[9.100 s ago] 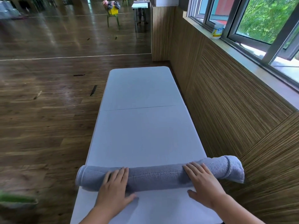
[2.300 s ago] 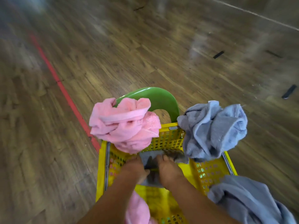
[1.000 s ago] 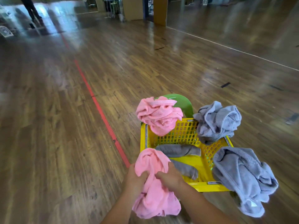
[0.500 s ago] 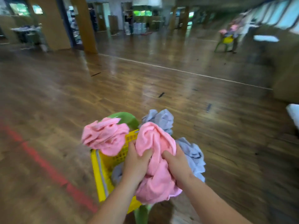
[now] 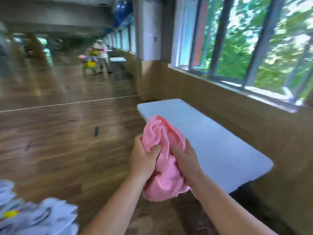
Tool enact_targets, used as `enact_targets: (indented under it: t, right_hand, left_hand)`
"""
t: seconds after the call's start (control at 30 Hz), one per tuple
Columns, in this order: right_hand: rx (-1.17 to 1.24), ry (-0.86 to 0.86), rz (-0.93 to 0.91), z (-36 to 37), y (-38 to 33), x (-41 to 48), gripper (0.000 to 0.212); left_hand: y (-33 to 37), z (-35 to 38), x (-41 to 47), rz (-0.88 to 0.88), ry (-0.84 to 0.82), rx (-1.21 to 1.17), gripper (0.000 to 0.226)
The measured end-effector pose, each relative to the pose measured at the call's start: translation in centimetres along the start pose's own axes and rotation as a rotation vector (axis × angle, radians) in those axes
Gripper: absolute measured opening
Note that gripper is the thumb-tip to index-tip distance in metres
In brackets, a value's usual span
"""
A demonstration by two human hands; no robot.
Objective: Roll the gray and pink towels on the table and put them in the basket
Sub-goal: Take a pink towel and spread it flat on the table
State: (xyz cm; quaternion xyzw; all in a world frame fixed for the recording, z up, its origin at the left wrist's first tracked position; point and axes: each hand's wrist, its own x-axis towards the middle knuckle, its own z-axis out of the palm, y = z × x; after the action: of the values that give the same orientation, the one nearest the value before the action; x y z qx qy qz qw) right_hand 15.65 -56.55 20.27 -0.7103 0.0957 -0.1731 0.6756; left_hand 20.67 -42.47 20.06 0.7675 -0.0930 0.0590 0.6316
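At the lower left corner lies a blurred heap of gray towels [image 5: 39, 217]. Ahead of it, the left hand [image 5: 144, 160] and right hand [image 5: 185, 161] both grip 1 crumpled pink towel [image 5: 163, 158], bunched between them in the air over the wooden floor [image 5: 59, 133]. Just beyond the towel stands the white table [image 5: 211, 141], against the wood-paneled wall [image 5: 237, 112] under the windows [image 5: 245, 39].

Long white table [image 5: 211, 143] along the wood-panelled wall [image 5: 220, 106], on a brown plank floor [image 5: 59, 141].
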Motion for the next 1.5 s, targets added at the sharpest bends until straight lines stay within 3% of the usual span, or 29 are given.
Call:
enact_targets:
  t: [0.17, 0.3, 0.6, 0.8, 1.07, 1.23, 1.33, 1.5]
  right_hand:
    - [-0.068, 0.171, 0.044, -16.4, 1.3, 4.7, 0.029]
    - [-0.084, 0.275, 0.079, -25.4, 1.7, 7.2, 0.030]
    - [-0.084, 0.428, 0.136, -34.4, 4.2, 12.6, 0.030]
    - [-0.143, 0.471, 0.134, -36.2, 5.0, 19.1, 0.030]
    - [-0.191, 0.364, 0.148, -35.3, 6.8, 28.1, 0.032]
    - [-0.273, 0.162, 0.187, -33.6, 9.2, 33.0, 0.032]
    - [-0.318, 0.035, 0.207, -33.2, 11.2, 35.6, 0.022]
    - [-0.435, -0.123, 0.232, -35.4, 16.1, 39.4, 0.008]
  left_hand:
    - [3.1, 17.7, 1.1, -0.023, -0.193, -0.059, 0.052]
    - [4.1, 27.7, 2.4, -0.013, -0.291, 0.004, 0.038]
    - [3.0, 40.6, 7.2, 0.044, -0.467, 0.057, 0.063]
    - [2.1, 44.7, 13.0, 0.030, -0.502, 0.032, 0.063]
    - [-0.2, 45.6, 20.6, -0.058, -0.482, 0.036, 0.061]
    - [-2.2, 43.6, 22.8, -0.230, -0.322, 0.005, 0.046]
    - [-4.0, 43.4, 23.4, -0.297, -0.249, 0.033, 0.057]
    - [-7.1, 46.4, 22.4, -0.389, -0.167, 0.150, 0.056]
